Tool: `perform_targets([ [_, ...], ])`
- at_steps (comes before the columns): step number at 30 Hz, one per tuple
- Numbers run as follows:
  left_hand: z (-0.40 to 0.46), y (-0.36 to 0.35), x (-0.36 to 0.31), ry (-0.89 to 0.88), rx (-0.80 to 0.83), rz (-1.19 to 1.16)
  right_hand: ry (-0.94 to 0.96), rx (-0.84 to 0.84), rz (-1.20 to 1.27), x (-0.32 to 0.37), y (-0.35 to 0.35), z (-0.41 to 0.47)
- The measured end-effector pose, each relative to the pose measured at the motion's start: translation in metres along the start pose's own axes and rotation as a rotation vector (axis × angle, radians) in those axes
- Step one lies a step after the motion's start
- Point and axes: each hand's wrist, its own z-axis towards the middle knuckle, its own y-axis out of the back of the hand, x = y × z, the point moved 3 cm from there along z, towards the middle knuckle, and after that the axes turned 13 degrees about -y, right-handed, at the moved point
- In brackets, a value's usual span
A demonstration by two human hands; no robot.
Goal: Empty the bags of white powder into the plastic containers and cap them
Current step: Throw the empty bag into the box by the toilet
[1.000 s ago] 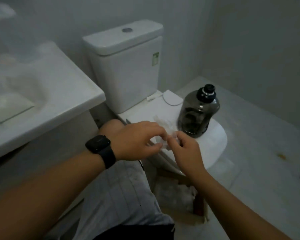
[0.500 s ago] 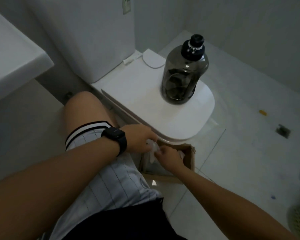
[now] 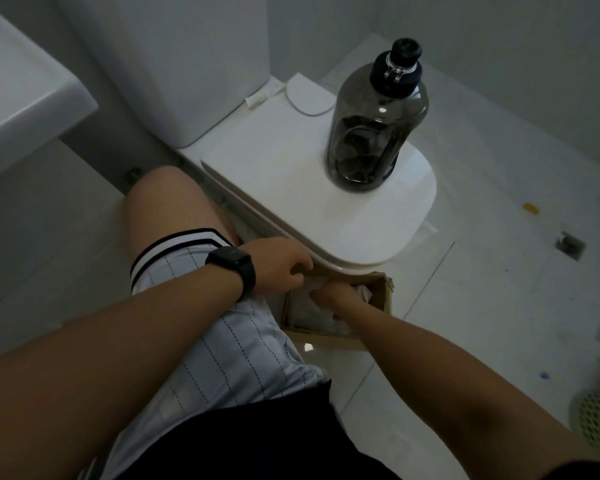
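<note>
A: Below the front edge of the toilet lid (image 3: 291, 188), both hands are down at the cardboard box (image 3: 381, 299) on the floor. A second ago they were up over the lid, working a small clear bag between the fingertips — now they have dropped to the box.

B: So what do they hold?

A: The left hand (image 3: 278, 261), with the dark watch (image 3: 232, 268) on its wrist, is at the box's near rim with fingers curled under; whether they pinch anything I cannot tell. The right hand (image 3: 333, 292) is inside the box, fingers bent into crumpled white bags (image 3: 312, 310), seemingly closing on one — the grip itself is hidden.

B: And the container?

A: The smoky plastic bottle (image 3: 374, 133) stands upright on the lid, toward its right side, black cap (image 3: 399, 64) on. It is untouched, well apart from the hands.

B: Meaning?

A: My reading is that the bag handled before is finished or set down, and this is the fetch of another one. The bottle is capped, so it would need opening again before any more powder goes in, unless another container sits out of view.
</note>
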Motion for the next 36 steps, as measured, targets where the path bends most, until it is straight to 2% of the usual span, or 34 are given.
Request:
perform_targets([
  [6,-0.007,0.015,-0.002,-0.003,-0.100,-0.029,0.137,0.026,-0.229,0.024,0.017,-0.042],
  [11,-0.035,0.050,-0.003,0.000,-0.189,0.021,0.401,-0.262,-0.307,0.058,0.051,-0.104],
  [17,-0.120,0.122,-0.004,0.047,-0.421,0.172,0.547,-0.504,-0.274,0.111,0.109,-0.191],
  [24,-0.234,0.209,-0.031,0.078,-0.726,0.204,0.753,-0.775,-0.235,0.163,0.157,-0.306],
  [26,-0.265,0.229,-0.045,0.051,-0.850,0.171,0.815,-0.828,-0.217,0.177,0.163,-0.341],
  [30,-0.328,0.255,-0.065,0.046,-1.041,0.250,0.931,-0.976,-0.177,0.197,0.172,-0.411],
  [32,-0.362,0.258,-0.069,0.085,-1.114,0.293,1.015,-1.055,-0.143,0.208,0.169,-0.449],
  [36,-0.423,0.242,-0.062,0.213,-1.207,0.365,1.210,-1.087,-0.085,0.234,0.141,-0.509],
])
